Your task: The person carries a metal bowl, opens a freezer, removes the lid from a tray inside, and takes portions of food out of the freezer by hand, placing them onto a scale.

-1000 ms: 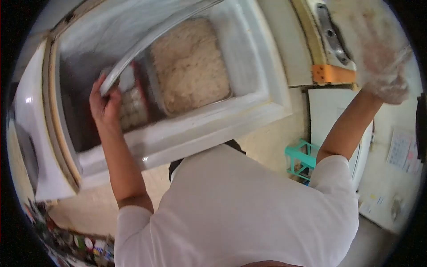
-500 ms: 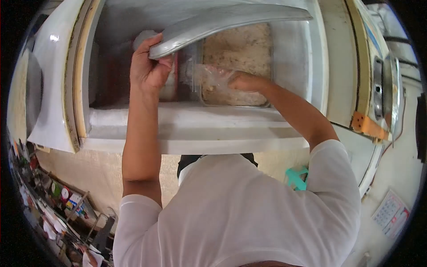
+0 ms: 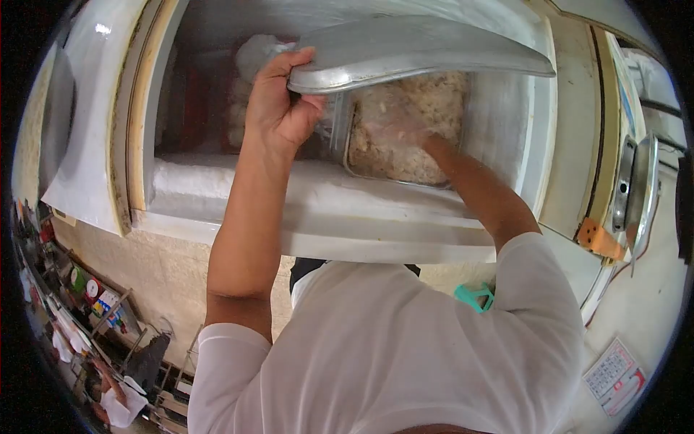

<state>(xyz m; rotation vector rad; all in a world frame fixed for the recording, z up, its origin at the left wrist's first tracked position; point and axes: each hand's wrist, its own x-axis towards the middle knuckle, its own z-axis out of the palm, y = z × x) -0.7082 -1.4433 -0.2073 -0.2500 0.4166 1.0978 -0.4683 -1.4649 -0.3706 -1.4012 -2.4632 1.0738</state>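
Note:
My left hand [image 3: 285, 101] grips the left end of a large grey metal lid [image 3: 426, 52], thumb below and fingers above. The lid is held tilted over a clear-walled container [image 3: 347, 148] filled with a pale, lumpy, food-like mass [image 3: 434, 105]. My right hand [image 3: 405, 130] is in the container, against this mass. Thin clear plastic appears to cover it, and its fingers are smeared by motion. The container sits inside an open white chest freezer [image 3: 405, 246].
Frosty white bags [image 3: 256, 54] lie in the freezer, left of the container. Frost coats the freezer's front inner ledge [image 3: 191, 181]. To the right are an orange bracket [image 3: 600, 240] and a metal pan [image 3: 643, 195]. A turquoise object [image 3: 475, 296] stands on the floor behind me.
The view has shifted, and the lid with my left hand appears further right and lower. My right hand has moved deeper into the pale mass, its plastic now less distinct.

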